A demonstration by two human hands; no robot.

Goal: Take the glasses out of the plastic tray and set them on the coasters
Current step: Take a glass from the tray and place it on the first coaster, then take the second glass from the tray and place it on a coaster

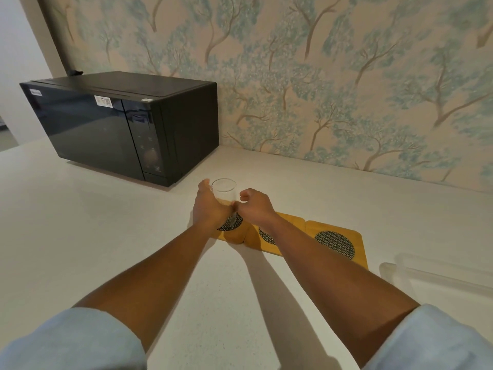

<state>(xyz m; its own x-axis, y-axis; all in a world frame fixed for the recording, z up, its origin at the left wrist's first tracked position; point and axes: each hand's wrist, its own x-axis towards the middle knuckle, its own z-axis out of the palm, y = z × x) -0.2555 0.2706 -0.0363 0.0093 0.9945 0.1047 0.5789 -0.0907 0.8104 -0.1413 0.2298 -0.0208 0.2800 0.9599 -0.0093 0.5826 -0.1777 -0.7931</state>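
Note:
A clear drinking glass (224, 190) stands upright at the far end of the left coaster (231, 231). My left hand (209, 206) wraps its left side, fingers curled around it. My right hand (255, 204) hovers just right of the glass with its fingers curled loosely, apart from the rim and holding nothing. Three yellow wooden coasters with dark mesh circles lie in a row: the left one, the middle one (266, 240) partly under my right forearm, and the right one (336, 243) bare. The clear plastic tray (426, 273) sits at the right edge, its inside not discernible.
A black microwave (128, 126) stands at the back left on the white counter (106, 236). A wall with tree-patterned wallpaper (320, 76) runs behind the counter.

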